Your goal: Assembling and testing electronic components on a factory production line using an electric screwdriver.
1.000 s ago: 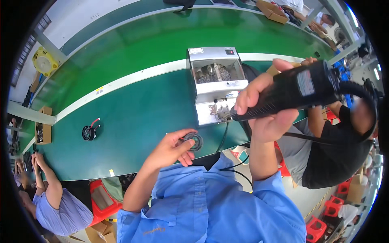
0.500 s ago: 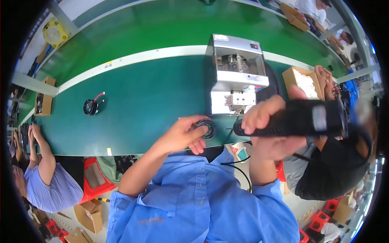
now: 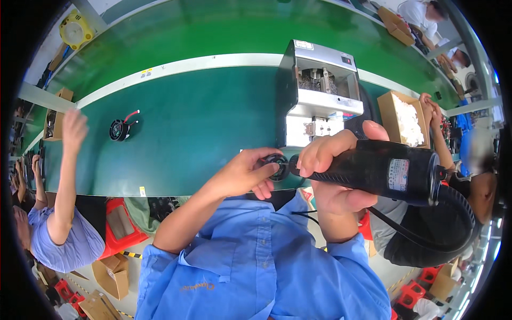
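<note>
Gripped between the thumb and fingers of my left hand (image 3: 240, 173) is a small round black fan (image 3: 279, 173) at the bench's front edge. My right hand (image 3: 341, 200) is wrapped round a black electric screwdriver (image 3: 368, 165), which lies nearly level with its cable end to the right. Its nose points left at the fan; whether bit and fan touch I cannot tell. Farther left on the bench lies a second black fan (image 3: 118, 130) with red and black wires. Just beyond my hands stands a silver screw feeder (image 3: 325, 101) with loose screws in its window.
An open cardboard box (image 3: 390, 115) of white pieces stands right of the feeder, near another person's hands. The screwdriver's thick black cable (image 3: 458, 242) loops down at the right. On the left, a co-worker's raised arm (image 3: 65, 170) reaches over the green bench (image 3: 176, 133).
My right hand has brought the screwdriver left and lower, its nose now close to the fan. My left hand keeps its hold. The co-worker at the left has raised an arm.
</note>
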Motion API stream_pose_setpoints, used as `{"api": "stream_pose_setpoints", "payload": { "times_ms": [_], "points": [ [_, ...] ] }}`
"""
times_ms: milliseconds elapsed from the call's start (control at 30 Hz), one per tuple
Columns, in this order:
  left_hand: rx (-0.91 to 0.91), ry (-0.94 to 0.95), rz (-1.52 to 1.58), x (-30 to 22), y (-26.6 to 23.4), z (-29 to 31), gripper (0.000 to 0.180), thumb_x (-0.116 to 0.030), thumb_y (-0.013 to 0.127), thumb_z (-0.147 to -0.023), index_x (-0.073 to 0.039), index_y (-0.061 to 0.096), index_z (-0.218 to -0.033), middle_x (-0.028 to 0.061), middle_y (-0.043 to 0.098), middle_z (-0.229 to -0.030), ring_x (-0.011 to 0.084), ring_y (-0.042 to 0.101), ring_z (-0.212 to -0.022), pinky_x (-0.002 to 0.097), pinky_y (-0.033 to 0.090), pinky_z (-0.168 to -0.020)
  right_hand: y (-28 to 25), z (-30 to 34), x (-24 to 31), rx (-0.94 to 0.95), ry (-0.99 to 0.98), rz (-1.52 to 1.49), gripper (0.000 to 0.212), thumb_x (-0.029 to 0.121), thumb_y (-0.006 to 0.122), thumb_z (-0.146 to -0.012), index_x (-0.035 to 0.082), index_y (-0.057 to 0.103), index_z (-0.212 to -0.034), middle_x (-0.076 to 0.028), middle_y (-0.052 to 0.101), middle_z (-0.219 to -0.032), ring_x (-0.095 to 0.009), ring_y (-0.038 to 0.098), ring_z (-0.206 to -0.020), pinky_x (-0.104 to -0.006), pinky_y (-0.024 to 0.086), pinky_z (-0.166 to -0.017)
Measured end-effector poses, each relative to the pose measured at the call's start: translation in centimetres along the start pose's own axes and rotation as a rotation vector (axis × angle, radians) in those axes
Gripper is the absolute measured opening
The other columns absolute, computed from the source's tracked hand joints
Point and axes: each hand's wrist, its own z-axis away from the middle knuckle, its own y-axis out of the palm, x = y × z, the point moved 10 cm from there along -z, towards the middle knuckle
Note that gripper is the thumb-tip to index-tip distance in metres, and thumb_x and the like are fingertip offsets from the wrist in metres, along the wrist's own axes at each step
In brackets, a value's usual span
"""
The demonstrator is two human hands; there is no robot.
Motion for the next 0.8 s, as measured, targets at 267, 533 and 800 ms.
{"api": "stream_pose_setpoints", "payload": {
  "times_ms": [267, 533, 800],
  "points": [
    [0.000, -0.008, 0.002, 0.11, 0.02, -0.04, 0.038, -0.015, 0.050, -0.093, 0.002, 0.046, -0.126, 0.0128, 0.060, -0.068, 0.0185, 0.063, -0.055, 0.0285, 0.054, -0.047, -0.14, -0.02, -0.50, -0.032, 0.039, 0.035, 0.088, 0.067, 0.049, -0.081, 0.008, 0.019, -0.138, -0.009, 0.051, -0.074, -0.021, 0.054, -0.056, -0.0337, 0.048, -0.053],
    [0.002, 0.002, -0.007, 0.00, -0.02, -0.12, 0.036, -0.015, 0.050, -0.093, 0.003, 0.048, -0.124, 0.0122, 0.060, -0.067, 0.0175, 0.063, -0.054, 0.0278, 0.054, -0.047, -0.53, 0.21, -0.48, -0.039, 0.028, 0.058, 0.088, 0.067, 0.049, -0.082, 0.007, 0.019, -0.139, -0.009, 0.051, -0.075, -0.021, 0.054, -0.056, -0.0336, 0.049, -0.053],
    [0.008, -0.018, 0.002, -0.18, 0.01, 0.05, 0.036, -0.015, 0.050, -0.093, 0.003, 0.048, -0.124, 0.0117, 0.061, -0.069, 0.0172, 0.064, -0.056, 0.0278, 0.054, -0.049, -0.24, 0.04, -0.56, -0.001, 0.016, 0.045, 0.088, 0.066, 0.048, -0.082, 0.007, 0.018, -0.139, -0.010, 0.051, -0.076, -0.021, 0.055, -0.057, -0.0339, 0.049, -0.054]
  ]
}}
